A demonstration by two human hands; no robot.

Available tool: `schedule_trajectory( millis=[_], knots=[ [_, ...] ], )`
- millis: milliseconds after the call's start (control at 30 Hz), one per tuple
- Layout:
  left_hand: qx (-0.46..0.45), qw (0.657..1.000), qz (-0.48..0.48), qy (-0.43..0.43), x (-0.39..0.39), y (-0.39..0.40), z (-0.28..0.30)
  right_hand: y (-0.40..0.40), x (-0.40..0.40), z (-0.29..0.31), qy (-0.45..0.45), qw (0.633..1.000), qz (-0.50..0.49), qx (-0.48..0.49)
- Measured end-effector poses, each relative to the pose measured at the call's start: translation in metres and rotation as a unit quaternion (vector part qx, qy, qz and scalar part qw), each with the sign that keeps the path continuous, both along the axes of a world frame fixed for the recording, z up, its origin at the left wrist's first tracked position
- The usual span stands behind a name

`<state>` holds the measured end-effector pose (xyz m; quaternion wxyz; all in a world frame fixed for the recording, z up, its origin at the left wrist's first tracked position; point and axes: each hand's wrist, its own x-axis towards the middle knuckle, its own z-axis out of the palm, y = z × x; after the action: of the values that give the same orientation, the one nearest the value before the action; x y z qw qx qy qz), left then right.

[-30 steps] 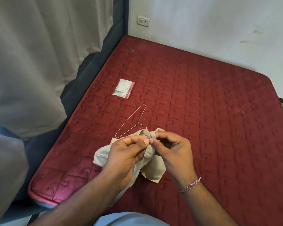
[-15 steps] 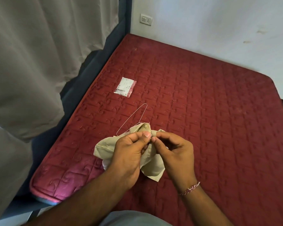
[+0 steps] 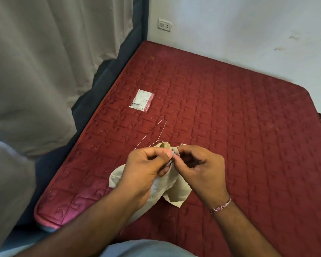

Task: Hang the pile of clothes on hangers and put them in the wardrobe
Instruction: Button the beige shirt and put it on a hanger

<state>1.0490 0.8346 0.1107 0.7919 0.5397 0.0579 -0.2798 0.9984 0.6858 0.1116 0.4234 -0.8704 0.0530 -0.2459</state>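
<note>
A cream garment [image 3: 176, 191] hangs bunched between my two hands above the red mattress [image 3: 230, 127]. My left hand [image 3: 146, 167] pinches its upper edge with thumb and forefinger. Right beside it, my right hand [image 3: 200, 167] pinches the same spot, where a small button or fastener shows between the fingertips. A thin wire hanger [image 3: 152, 134] lies on the mattress just beyond my hands, its near end hidden behind the cloth and my left hand.
A small plastic packet [image 3: 142, 100] lies on the mattress further back. Grey curtains [image 3: 44, 62] hang at the left over a dark bed frame. A white wall with a socket [image 3: 165, 25] stands behind the bed.
My hands stay pinched together on the garment's top edge; they have shifted slightly and the fingers have closed tighter round the fastener. The hanger has not moved.
</note>
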Motion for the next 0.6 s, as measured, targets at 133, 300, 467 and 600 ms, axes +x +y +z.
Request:
schedule_trajectory(
  millis=[133, 300, 467, 600],
  knots=[
    [0.041, 0.998, -0.041, -0.035, 0.009, 0.005, 0.000, -0.001, -0.001, 0.002, -0.011, 0.999, 0.005, -0.045],
    [0.052, 0.992, -0.072, -0.092, 0.015, 0.008, 0.005, -0.007, 0.000, 0.003, -0.029, 0.995, 0.034, -0.086],
    [0.026, 0.970, -0.142, -0.194, 0.021, 0.008, -0.005, -0.015, 0.003, 0.008, -0.029, 0.993, 0.069, -0.092],
    [0.114, 0.953, -0.080, -0.269, 0.019, 0.004, -0.012, -0.011, 0.002, 0.005, -0.038, 0.997, 0.038, -0.047]
  ],
)
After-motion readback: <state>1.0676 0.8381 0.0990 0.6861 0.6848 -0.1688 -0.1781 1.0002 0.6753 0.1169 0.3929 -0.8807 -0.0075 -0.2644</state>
